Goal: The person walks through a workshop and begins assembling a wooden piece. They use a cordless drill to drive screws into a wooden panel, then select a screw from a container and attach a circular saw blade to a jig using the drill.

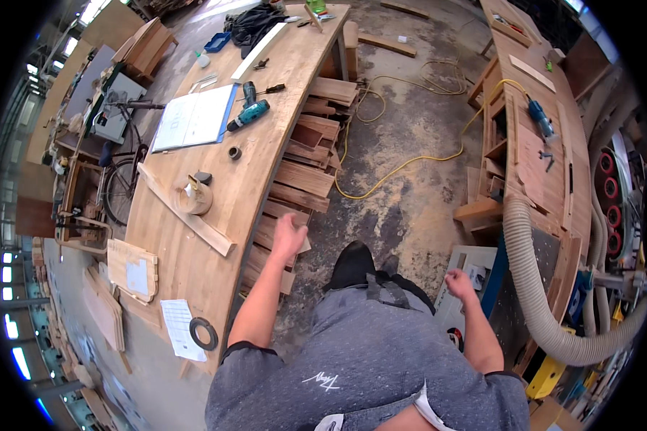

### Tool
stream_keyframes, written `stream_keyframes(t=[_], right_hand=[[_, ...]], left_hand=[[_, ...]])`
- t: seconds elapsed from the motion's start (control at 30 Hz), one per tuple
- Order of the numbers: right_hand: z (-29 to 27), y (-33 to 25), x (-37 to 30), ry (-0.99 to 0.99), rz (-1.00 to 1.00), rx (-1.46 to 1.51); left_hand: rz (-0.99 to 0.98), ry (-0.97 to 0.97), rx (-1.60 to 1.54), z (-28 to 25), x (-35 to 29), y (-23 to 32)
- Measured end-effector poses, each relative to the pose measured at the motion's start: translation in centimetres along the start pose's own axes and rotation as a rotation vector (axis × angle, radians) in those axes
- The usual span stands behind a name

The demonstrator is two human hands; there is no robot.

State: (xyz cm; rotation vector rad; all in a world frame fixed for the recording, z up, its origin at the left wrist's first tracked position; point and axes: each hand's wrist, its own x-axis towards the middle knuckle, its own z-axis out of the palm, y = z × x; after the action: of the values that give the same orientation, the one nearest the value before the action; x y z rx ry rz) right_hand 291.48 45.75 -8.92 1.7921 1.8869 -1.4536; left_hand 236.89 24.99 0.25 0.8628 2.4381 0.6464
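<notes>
My left hand (290, 235) hangs just beyond the workbench's (187, 251) right edge, above stacked wooden boards (295, 188). Its fingers are loosely bent and apart, with nothing in them. My right hand (460, 285) is curled closed on the other side of my body, near a pale machine panel (474, 257); I see nothing in it. On the workbench nearest my left hand lie a long wooden strip (187, 210) and a tub (196, 200) with a brush in it. Farther up are a teal cordless drill (250, 115) and an open folder of papers (194, 117).
A yellow cable (402, 167) snakes over the dusty floor to a blue power tool (540, 118) on the right bench. A thick ribbed hose (522, 276) curves down at the right. A tape roll (203, 334) lies on a paper sheet (178, 320) at the left bench's near end.
</notes>
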Motion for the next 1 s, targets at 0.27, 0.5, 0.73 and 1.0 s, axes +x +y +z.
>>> stream_keyframes(t=[0.27, 0.5, 0.73, 1.0], right_hand=[[-3.9, -8.7, 5.7, 0.224, -0.152, -0.01], [-0.3, -13.0, 2.3, 0.094, 0.244, -0.021], [3.5, -19.2, 2.4, 0.093, 0.238, -0.022], [-0.2, -26.7, 5.5, 0.079, 0.21, 0.117]], left_hand=[[0.033, 0.325, 0.331, -7.9, 22.5, -5.4], [0.027, 0.27, 0.667, -12.9, 37.8, -6.9], [-0.017, 0.02, 0.717, -14.1, 43.6, -3.5], [0.218, 0.088, 0.448, -14.9, 46.2, -5.5]])
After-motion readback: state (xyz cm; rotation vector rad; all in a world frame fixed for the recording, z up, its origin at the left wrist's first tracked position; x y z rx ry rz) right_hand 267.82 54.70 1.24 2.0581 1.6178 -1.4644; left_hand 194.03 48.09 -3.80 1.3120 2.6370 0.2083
